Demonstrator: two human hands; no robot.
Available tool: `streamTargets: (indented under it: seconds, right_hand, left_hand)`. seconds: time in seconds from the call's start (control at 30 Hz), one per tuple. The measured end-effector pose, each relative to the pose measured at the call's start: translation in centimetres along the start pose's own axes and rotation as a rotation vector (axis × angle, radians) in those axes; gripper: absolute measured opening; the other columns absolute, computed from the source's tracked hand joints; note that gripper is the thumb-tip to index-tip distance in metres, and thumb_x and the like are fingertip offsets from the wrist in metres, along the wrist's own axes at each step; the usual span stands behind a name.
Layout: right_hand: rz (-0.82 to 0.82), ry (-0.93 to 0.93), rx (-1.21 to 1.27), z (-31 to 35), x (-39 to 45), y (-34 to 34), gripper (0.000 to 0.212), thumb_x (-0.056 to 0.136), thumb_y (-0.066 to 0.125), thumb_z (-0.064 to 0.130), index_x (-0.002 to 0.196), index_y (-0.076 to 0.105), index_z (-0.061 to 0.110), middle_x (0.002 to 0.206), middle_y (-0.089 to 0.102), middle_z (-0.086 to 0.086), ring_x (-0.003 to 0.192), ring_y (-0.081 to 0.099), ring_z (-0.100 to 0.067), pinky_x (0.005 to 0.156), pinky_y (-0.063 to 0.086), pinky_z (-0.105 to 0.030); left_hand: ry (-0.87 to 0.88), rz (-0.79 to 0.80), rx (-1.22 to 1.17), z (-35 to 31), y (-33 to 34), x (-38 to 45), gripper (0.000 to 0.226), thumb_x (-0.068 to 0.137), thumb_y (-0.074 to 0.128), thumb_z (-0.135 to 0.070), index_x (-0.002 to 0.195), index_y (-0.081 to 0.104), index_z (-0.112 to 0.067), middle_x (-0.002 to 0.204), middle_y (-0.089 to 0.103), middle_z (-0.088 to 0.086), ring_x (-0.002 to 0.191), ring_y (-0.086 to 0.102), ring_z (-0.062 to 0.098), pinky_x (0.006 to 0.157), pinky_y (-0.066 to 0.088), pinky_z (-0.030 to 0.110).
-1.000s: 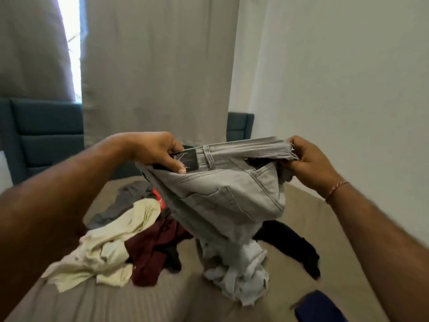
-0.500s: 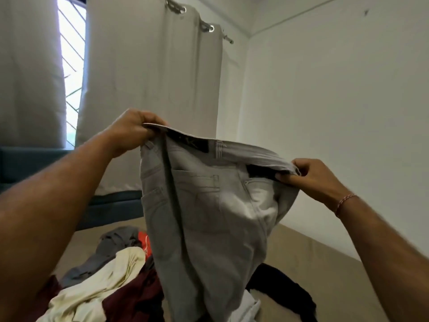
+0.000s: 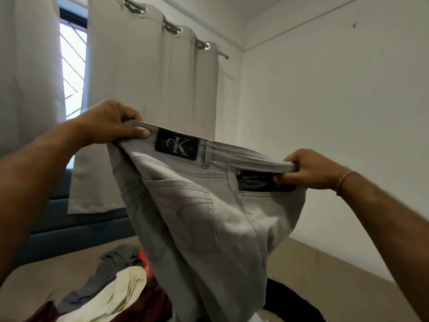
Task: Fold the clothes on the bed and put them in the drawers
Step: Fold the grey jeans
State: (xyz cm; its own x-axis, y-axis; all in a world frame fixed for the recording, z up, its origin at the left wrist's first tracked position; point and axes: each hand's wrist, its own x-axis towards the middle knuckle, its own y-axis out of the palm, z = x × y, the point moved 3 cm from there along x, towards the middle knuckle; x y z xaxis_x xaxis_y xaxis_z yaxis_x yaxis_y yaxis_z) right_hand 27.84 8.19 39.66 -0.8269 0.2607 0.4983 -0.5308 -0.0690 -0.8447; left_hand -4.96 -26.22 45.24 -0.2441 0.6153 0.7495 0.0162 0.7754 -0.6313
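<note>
head view: I am only getting this one camera, so everything below is from it.
jeans: I am seeing the light grey jeans (image 3: 209, 217) hanging mid-frame, held up by the waistband, legs dropping out of the bottom edge.
left hand: my left hand (image 3: 109, 123), left of centre, is pinching the waistband corner, thumb lying on top beside the black patch (image 3: 177, 147).
right hand: my right hand (image 3: 308, 169), right of centre, is gripping the other waistband end, fingers curled over it, thumb near the dark pocket label (image 3: 262, 182).
pile: I am seeing the other clothes (image 3: 109, 287) lying lower left on the bed (image 3: 325, 270), below the jeans; more dark cloth is lying lower right.
drawers: not showing in this frame.
handling: I am judging denim as fairly heavy, soft but with a stiff waistband, not slippery, not fragile.
hold points: waistband corners are looking like the best grip; I would be taking the leg hems later for folding.
step: I am judging this as shaking out and squaring the jeans before folding; nothing put away yet.
background: the curtain (image 3: 151, 89) is hanging upper left.
</note>
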Motion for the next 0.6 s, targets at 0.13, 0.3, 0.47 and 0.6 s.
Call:
streamTargets:
  seconds: [0.13, 0.3, 0.47, 0.6]
  right_hand:
    - [-0.056, -0.19, 0.431, 0.6, 0.5, -1.2, 0.03, 0.093, 0.071, 0.0, 0.116, 0.074, 0.02, 0.107, 0.075, -0.005, 0.102, 0.069, -0.019, 0.085, 0.057, -0.027]
    - [0.043, -0.28, 0.568, 3.8, 1.0, -0.8, 0.029, 0.087, 0.082, 0.032, 0.109, 0.075, 0.016, 0.099, 0.075, -0.003, 0.092, 0.071, -0.016, 0.071, 0.057, -0.027]
    - [-0.156, -0.33, 0.768, 3.8, 1.9, -1.8, 0.033, 0.095, 0.066, 0.026, 0.073, 0.068, 0.002, 0.066, 0.058, -0.005, 0.06, 0.054, -0.017, 0.056, 0.045, -0.027]
    - [-0.148, -0.334, 1.019, 1.2, 1.3, -1.1, 0.032, 0.099, 0.051, 0.013, 0.087, 0.08, 0.014, 0.08, 0.069, -0.002, 0.075, 0.064, -0.015, 0.071, 0.055, -0.025]
  left_hand:
    - [0.058, -0.157, 0.18, -1.2, -0.3, 2.4, 0.02, 0.084, 0.085, -0.04, 0.072, 0.071, -0.031, 0.063, 0.066, -0.011, 0.062, 0.061, 0.003, 0.062, 0.043, 0.024]
    - [0.034, -0.367, 0.415, -2.0, -0.1, 3.3, 0.037, 0.084, 0.08, -0.05, 0.066, 0.057, -0.028, 0.061, 0.055, -0.014, 0.061, 0.052, 0.018, 0.055, 0.032, 0.024]
    - [-0.126, 0.234, -0.179, 0.2, -0.5, 0.5, 0.046, 0.076, 0.087, -0.054, 0.071, 0.069, -0.012, 0.066, 0.063, 0.002, 0.062, 0.057, 0.014, 0.053, 0.044, 0.025]
    - [-0.264, 0.707, -0.589, 2.1, 2.4, -4.2, 0.043, 0.067, 0.096, -0.039, 0.083, 0.078, -0.003, 0.079, 0.072, 0.016, 0.067, 0.069, 0.017, 0.06, 0.057, 0.025]
